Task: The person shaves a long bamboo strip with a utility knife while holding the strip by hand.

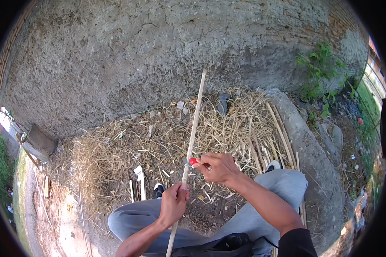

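Observation:
A long, pale wooden strip (195,118) runs from between my knees up toward the wall, tilted slightly right at its far end. My left hand (174,201) is wrapped round its lower part, thumb along the wood. Just above that grip, my right hand (219,166) is closed on a small red-handled knife (193,161). Its short blade lies against the strip; my fingers hide most of the handle.
Thin curled shavings (103,165) cover the ground. More strips (283,135) lean at the right beside a large stone slab (306,150). A rough plastered wall (158,55) stands ahead. A dark grey object (223,104) lies at its foot, and a green plant (324,68) grows at the right.

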A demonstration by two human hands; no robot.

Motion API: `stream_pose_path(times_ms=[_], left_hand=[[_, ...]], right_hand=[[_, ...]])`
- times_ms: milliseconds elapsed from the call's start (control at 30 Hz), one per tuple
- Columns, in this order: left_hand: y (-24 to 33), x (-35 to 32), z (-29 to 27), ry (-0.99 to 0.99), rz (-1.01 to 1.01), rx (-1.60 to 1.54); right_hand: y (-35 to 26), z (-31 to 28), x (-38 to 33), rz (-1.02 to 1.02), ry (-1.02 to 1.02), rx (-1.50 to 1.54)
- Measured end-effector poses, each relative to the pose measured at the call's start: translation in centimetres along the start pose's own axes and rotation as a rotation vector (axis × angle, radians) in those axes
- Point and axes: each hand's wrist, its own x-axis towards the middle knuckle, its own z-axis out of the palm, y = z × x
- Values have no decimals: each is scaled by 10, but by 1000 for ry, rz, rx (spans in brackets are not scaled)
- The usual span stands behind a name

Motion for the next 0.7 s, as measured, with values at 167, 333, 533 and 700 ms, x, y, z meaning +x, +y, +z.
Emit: stream_pose_path(times_ms=[167,333,533,700], left_hand=[[-12,-1,-1,-44,-48,12],[-3,-7,-2,-77,-44,38],[6,-17,-12,-132,-70,18],[12,-29,-21,-134,-129,17]], right_hand=[[11,-6,10,43,-27,-35],[30,-8,11,77,5,-39],[31,-19,11,67,21,-51],[35,-16,16,79,45,-54]])
